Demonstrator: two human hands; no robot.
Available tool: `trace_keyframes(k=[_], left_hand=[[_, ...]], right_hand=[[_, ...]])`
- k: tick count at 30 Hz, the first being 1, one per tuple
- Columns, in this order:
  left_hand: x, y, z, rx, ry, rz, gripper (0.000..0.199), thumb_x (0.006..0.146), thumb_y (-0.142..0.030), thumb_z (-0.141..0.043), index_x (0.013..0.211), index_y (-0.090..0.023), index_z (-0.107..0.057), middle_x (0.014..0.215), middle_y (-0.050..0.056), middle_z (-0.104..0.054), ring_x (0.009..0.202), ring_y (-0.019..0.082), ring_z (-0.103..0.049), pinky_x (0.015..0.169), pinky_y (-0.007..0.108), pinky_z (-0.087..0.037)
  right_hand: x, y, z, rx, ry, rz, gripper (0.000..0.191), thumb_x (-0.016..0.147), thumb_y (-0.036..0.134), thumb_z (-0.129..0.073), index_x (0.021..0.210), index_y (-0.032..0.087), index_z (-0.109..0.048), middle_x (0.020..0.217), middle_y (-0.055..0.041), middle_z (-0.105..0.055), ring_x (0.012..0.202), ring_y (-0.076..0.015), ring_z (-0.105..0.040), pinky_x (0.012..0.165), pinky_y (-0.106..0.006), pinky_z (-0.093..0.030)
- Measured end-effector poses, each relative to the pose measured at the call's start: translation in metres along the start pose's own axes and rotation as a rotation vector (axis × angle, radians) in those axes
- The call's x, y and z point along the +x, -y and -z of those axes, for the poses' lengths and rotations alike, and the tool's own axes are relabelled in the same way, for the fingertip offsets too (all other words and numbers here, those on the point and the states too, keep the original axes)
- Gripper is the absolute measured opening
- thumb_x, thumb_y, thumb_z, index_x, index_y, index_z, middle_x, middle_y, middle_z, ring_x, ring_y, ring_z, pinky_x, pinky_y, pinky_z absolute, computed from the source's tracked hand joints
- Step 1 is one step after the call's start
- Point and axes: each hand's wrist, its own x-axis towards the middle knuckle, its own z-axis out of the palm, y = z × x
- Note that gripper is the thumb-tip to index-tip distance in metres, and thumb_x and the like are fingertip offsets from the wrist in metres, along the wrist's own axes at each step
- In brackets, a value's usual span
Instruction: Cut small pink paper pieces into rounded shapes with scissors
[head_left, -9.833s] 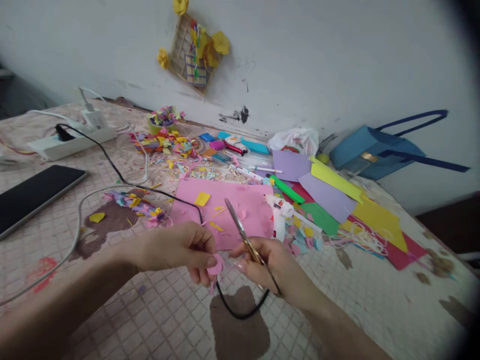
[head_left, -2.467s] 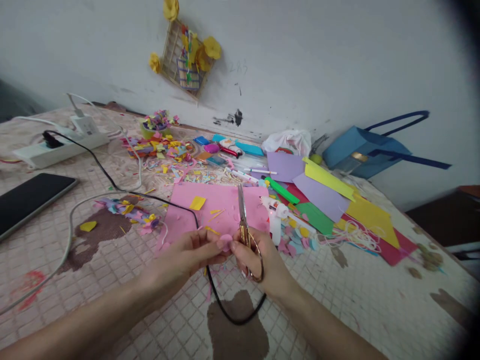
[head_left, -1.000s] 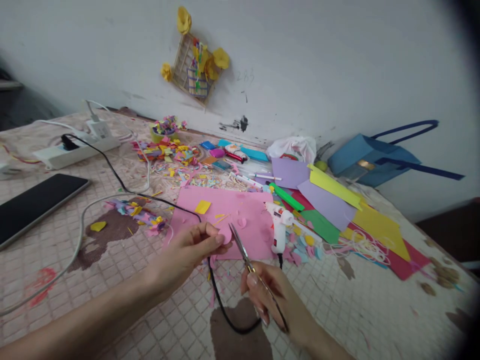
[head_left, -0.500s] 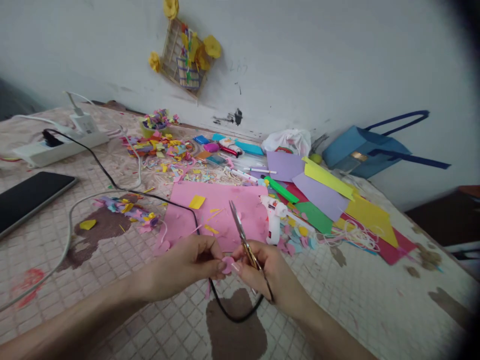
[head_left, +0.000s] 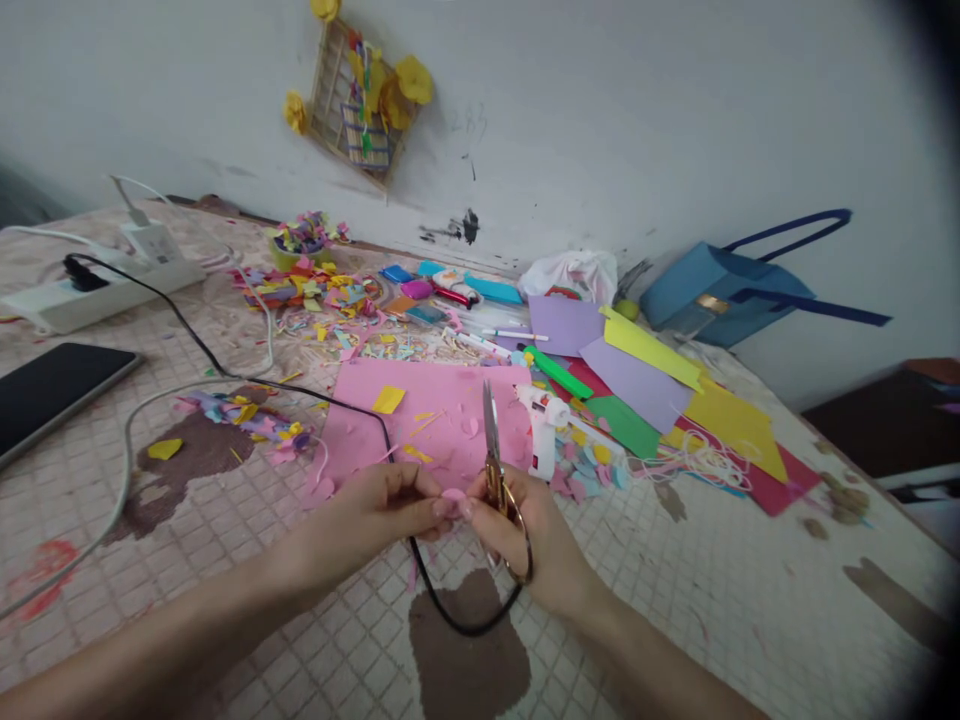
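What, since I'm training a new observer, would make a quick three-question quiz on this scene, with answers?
1. Multiple choice: What are the fingertips of the left hand pinching?
A) a phone
B) a small pink piece
C) a white cable

2. True or false: The right hand has hold of the scissors.

3. Short answer: Which tool lies at the right edge of the pink sheet?

Key:
1. B
2. True; the blades point up and away from the person.
3. The white glue gun.
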Motion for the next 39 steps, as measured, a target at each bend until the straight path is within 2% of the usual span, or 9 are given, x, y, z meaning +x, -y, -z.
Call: trace_keyframes(k=[4,10,15,21,28,39], left_hand=[[-0.001,0.001,-0.002,-0.088,-0.057,0.007,0.022,0.076,-0.037,-0.063,0.071,-0.015,-0.060,0.067,-0.001,-0.058,0.067,0.014,-0.052,0.067,0.027,-0.040],[-0.001,-0.007,0.009,-0.103,-0.084,-0.062,0.021,0.079,-0.035,-0.061,0.071,-0.016,-0.058,0.068,-0.002,-0.059,0.068,0.014,-0.053,0.069,0.027,-0.040],[0.000,-0.011,0.012,-0.183,-0.076,-0.060,0.019,0.080,-0.032,-0.061,0.071,-0.016,-0.057,0.071,-0.001,-0.062,0.072,0.014,-0.056,0.073,0.028,-0.041],[-0.001,-0.010,0.008,-0.260,-0.106,-0.073,0.018,0.079,-0.028,-0.062,0.068,-0.016,-0.056,0.070,-0.003,-0.061,0.070,0.011,-0.055,0.071,0.025,-0.041],[0.000,-0.007,0.009,-0.263,-0.102,-0.083,0.017,0.080,-0.028,-0.061,0.069,-0.017,-0.057,0.072,-0.002,-0.062,0.071,0.012,-0.054,0.070,0.025,-0.040],[0.001,-0.007,0.007,-0.292,-0.077,-0.122,0.016,0.082,-0.025,-0.059,0.068,-0.017,-0.056,0.069,-0.003,-0.060,0.069,0.011,-0.052,0.066,0.024,-0.037]], right_hand=[[0.000,-0.008,-0.003,0.062,-0.021,-0.013,0.025,0.082,0.038,-0.058,0.071,0.017,-0.050,0.049,0.0072,-0.041,0.044,-0.0079,-0.037,0.042,-0.019,-0.030],[-0.012,-0.012,0.001,0.254,0.116,-0.110,0.040,0.085,0.057,-0.045,0.075,0.018,-0.046,0.050,0.0079,-0.037,0.041,-0.0066,-0.035,0.039,-0.017,-0.029],[-0.027,-0.018,0.004,0.165,0.174,-0.122,0.045,0.085,0.060,-0.041,0.076,0.017,-0.049,0.050,0.0072,-0.036,0.042,-0.0071,-0.035,0.041,-0.018,-0.030],[-0.027,-0.026,0.002,0.099,0.230,-0.111,0.054,0.081,0.068,-0.037,0.072,0.017,-0.047,0.045,0.0075,-0.036,0.036,-0.0058,-0.032,0.036,-0.017,-0.028],[-0.025,-0.027,-0.001,0.075,0.214,-0.140,0.059,0.072,0.077,-0.039,0.064,0.019,-0.040,0.042,0.0084,-0.034,0.033,-0.0042,-0.028,0.034,-0.017,-0.022],[-0.025,-0.027,-0.002,0.050,0.194,-0.122,0.060,0.073,0.077,-0.038,0.063,0.018,-0.041,0.041,0.0083,-0.034,0.031,-0.0039,-0.029,0.033,-0.016,-0.022]])
